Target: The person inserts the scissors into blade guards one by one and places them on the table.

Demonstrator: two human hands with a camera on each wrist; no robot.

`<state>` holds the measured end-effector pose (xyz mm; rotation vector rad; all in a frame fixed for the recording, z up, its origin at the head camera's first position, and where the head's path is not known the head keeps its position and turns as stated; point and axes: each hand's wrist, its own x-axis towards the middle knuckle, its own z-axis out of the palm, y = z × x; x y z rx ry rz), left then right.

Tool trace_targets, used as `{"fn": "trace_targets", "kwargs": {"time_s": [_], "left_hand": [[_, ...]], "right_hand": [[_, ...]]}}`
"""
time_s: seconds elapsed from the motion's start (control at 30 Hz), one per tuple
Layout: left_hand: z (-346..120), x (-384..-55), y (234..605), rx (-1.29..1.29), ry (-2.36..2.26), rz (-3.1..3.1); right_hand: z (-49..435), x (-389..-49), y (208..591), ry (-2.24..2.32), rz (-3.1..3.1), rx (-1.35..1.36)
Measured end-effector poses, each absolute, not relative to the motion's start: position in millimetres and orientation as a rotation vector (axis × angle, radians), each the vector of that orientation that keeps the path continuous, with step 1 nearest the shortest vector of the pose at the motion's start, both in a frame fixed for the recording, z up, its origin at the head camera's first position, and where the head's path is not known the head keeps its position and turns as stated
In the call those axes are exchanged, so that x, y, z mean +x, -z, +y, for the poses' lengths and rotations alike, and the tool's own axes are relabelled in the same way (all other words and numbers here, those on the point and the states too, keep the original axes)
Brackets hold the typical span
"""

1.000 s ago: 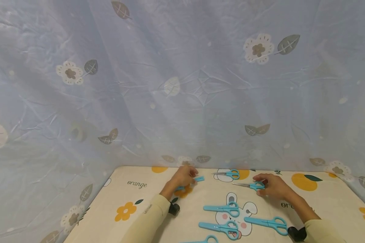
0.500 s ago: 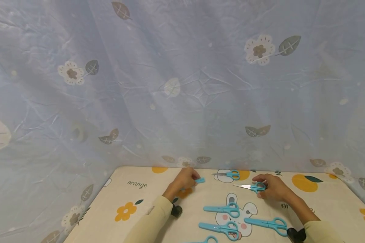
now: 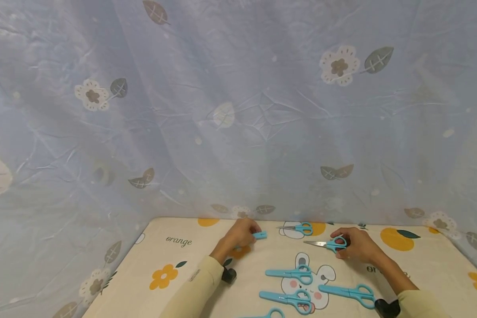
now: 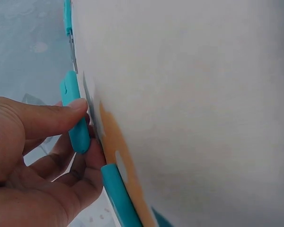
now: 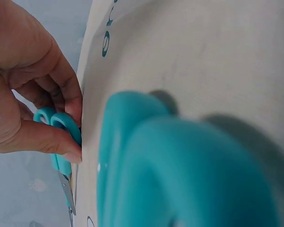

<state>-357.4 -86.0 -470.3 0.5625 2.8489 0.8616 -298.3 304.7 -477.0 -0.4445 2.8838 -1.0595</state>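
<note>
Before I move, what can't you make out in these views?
Held cap: head view, one end is hidden by the left hand.
Second cap: left wrist view, cut off by the bottom edge.
Held scissors: right wrist view, handles partly hidden by the right hand.
Near scissors: right wrist view, blurred and cut off below.
Lowest scissors: head view, cut off by the bottom edge.

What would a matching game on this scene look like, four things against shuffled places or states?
1. Left hand
2. Right hand
3. Pale blue-grey leaf-print curtain
4. Cream rabbit-print cloth

A. Spread under sheathed light-blue scissors
B. Pinching a light-blue plastic sheath
C. Hanging as backdrop
D. Holding light-blue-handled scissors with bare metal blades

Pairs: 1-B, 2-D, 3-C, 4-A
</note>
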Motion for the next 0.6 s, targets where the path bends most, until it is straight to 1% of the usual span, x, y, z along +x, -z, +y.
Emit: {"fn": "trace_targets", "kwargs": {"time_s": [0.3,0.6], "left_hand": [[-90,-352,467,0.543,-0.961,2.815],[-96,-346,461,0.576,-1.168,2.739]], "right_hand": [[304,-294,477,1.108,2.928,-0.43],[309,-288,477,1.415,2.694,-0.28]]}}
